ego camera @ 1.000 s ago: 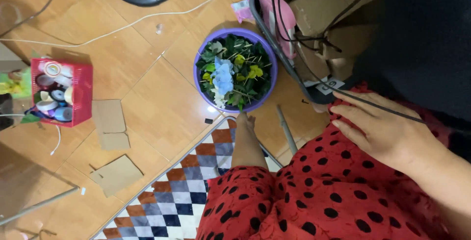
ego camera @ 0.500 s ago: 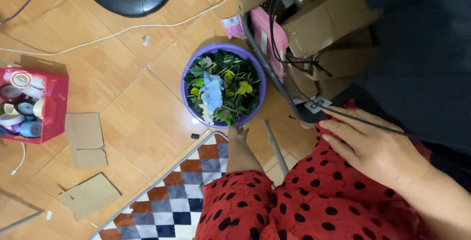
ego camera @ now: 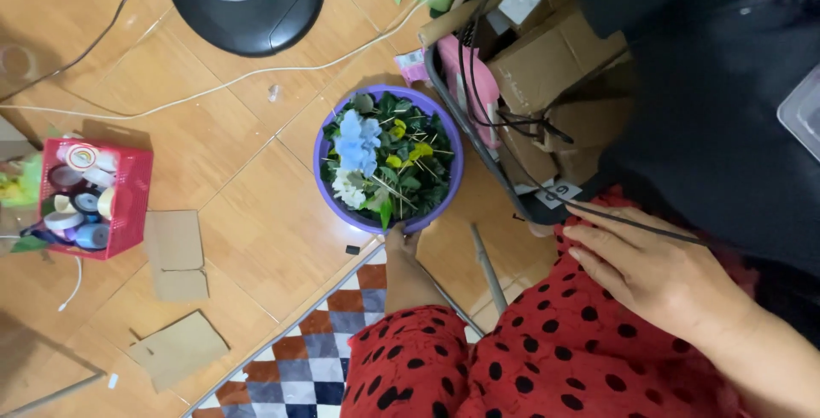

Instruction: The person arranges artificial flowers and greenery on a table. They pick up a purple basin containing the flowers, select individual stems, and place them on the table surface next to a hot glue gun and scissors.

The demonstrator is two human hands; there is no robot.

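At the far left, near nine o'clock, a red plastic basket [ego camera: 120,204] sits on the wooden floor [ego camera: 248,222], packed with rolls of ribbon and tape [ego camera: 79,200]. Just to its right lie flat pieces of brown cardboard [ego camera: 175,254], with another piece lower down toward seven o'clock. At eleven o'clock stands a round black base [ego camera: 256,0] with a clear plastic bag on it, and a white cord [ego camera: 213,85] runs across the floor below it.

Near the centre, slightly toward twelve o'clock, sits a purple bowl [ego camera: 329,200] filled with green leaves and artificial flowers [ego camera: 357,146] in pale blue, white and yellow, with thin sticks among them. The left hand [ego camera: 401,243] reaches up from six o'clock and touches the bowl's near rim; only the fingers' backs show, curled at the edge, and whether they actually clamp the rim cannot be told. Below it a checkered mat [ego camera: 299,367] lies at six o'clock, beside the red dotted cloth [ego camera: 547,358] over the person's lap.

A grey stick [ego camera: 489,268] lies on the floor just right of the bowl. At one o'clock, cardboard boxes [ego camera: 547,59] crowd a dark crate with black cables. At four o'clock the right hand [ego camera: 649,268] rests flat on the dotted cloth, fingers loosely spread and extended, holding nothing; a black cable [ego camera: 632,223] passes just above its knuckles.
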